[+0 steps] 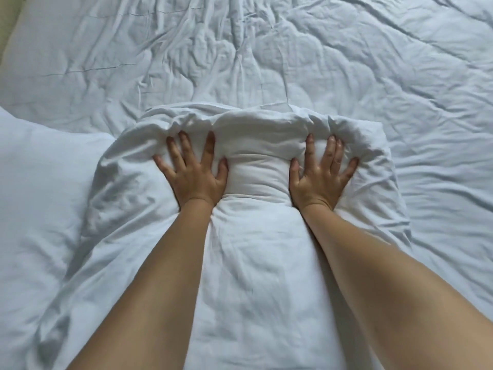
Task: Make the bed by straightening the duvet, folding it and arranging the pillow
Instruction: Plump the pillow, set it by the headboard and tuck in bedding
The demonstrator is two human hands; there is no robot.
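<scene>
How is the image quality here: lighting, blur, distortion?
Head view: soft, even, cool light with faint shadows beside both hands, left and right, pressing the pillow; no glare; wide-angle stretch enlarges the forearms; overall slightly soft.

Bed: you are looking down at a bed (346, 62) that is filling nearly the whole view, its white covering lying creased.
Corner: a beige surface (9, 25) is showing top left.
Light: soft, even light is falling.

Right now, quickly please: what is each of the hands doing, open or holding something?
Left hand: open, fingers spread, pressing flat on the folded duvet.
Right hand: open, fingers spread, pressing on the same duvet.
</scene>
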